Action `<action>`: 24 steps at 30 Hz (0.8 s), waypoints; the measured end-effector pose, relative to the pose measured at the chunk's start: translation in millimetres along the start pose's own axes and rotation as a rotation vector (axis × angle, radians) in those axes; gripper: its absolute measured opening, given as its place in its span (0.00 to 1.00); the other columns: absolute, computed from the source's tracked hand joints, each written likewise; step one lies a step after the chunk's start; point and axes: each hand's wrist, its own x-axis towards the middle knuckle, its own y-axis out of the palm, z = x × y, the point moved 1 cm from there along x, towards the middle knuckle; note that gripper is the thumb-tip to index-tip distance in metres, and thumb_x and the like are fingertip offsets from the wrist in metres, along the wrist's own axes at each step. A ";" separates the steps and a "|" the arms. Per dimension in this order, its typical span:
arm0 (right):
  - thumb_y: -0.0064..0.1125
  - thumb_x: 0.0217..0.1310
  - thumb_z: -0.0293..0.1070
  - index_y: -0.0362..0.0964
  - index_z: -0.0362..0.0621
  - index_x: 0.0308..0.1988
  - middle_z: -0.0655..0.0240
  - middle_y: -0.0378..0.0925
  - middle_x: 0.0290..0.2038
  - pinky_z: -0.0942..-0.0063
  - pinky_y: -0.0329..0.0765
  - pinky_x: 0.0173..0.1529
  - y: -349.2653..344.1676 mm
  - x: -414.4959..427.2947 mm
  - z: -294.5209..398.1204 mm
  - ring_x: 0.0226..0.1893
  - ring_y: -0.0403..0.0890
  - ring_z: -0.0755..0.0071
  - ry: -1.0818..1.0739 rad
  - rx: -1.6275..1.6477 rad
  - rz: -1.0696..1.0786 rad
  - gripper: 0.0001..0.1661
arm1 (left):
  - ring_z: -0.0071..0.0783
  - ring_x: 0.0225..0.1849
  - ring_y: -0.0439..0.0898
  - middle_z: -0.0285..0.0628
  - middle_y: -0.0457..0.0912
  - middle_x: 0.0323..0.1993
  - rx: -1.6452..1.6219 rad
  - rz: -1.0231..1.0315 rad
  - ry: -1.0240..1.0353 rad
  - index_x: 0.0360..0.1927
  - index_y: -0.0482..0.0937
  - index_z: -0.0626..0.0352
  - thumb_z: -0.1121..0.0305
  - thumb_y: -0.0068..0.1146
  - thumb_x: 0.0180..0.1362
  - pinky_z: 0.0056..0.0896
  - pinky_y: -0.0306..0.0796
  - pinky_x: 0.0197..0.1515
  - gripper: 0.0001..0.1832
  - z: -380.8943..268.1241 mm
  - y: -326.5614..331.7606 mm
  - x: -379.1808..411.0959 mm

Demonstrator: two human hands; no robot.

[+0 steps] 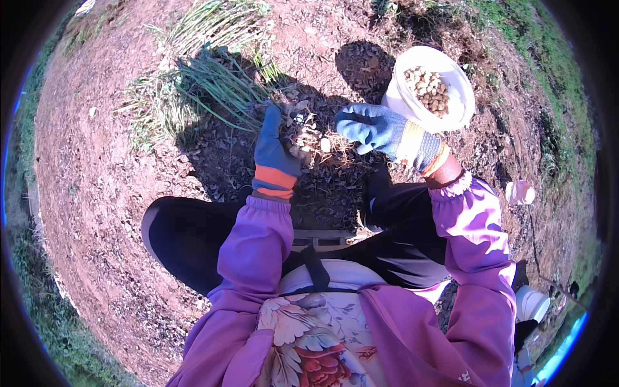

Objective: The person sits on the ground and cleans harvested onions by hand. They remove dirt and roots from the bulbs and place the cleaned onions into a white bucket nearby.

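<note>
My left hand (275, 145), in a blue work glove with orange bands, grips a bunch of peanut plants (222, 89) near its root end. Green stems fan out from it to the upper left. At the right of this grip, pale peanut pods (309, 138) hang among thin brown roots. My right hand (367, 128), gloved alike, is beside the roots with its fingers curled in; what they hold, if anything, is hidden. Just beyond that hand, a white bucket (394, 92) stands tilted in view, with loose peanuts (429, 92) inside.
More cut plants (217, 26) lie in a pile at the upper left. Dry leaf litter covers the reddish soil (96, 159). Uprooted plants and roots (435, 24) lie beyond the bucket. Behind me at the right are another white bucket (532, 303) and a pale pink container (520, 192).
</note>
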 end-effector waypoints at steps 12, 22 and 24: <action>0.60 0.53 0.36 0.73 0.45 0.38 0.76 0.72 0.22 0.87 0.59 0.18 41.5 9.9 -6.5 0.16 0.66 0.88 0.221 0.043 -0.310 0.12 | 0.31 0.41 0.77 0.39 0.77 0.44 0.501 -0.167 0.186 0.52 0.70 0.56 0.43 0.43 0.57 0.31 0.74 0.36 0.29 -5.0 -13.4 6.5; 0.56 0.51 0.40 0.73 0.44 0.38 0.54 0.75 0.30 0.63 0.72 0.35 43.1 18.1 -8.0 0.32 0.76 0.49 -0.038 -0.905 -0.422 0.15 | 0.33 0.45 0.76 0.39 0.76 0.45 0.169 -0.062 0.164 0.49 0.70 0.60 0.55 0.51 0.57 0.34 0.72 0.47 0.22 -11.3 -13.0 6.6; 0.55 0.51 0.39 0.72 0.44 0.38 0.54 0.75 0.32 0.61 0.72 0.36 48.6 16.6 -13.5 0.33 0.76 0.49 -0.263 -1.054 -0.458 0.14 | 0.33 0.45 0.76 0.40 0.77 0.44 0.139 -0.014 0.105 0.49 0.70 0.60 0.55 0.52 0.56 0.35 0.71 0.48 0.23 -11.9 -12.8 6.2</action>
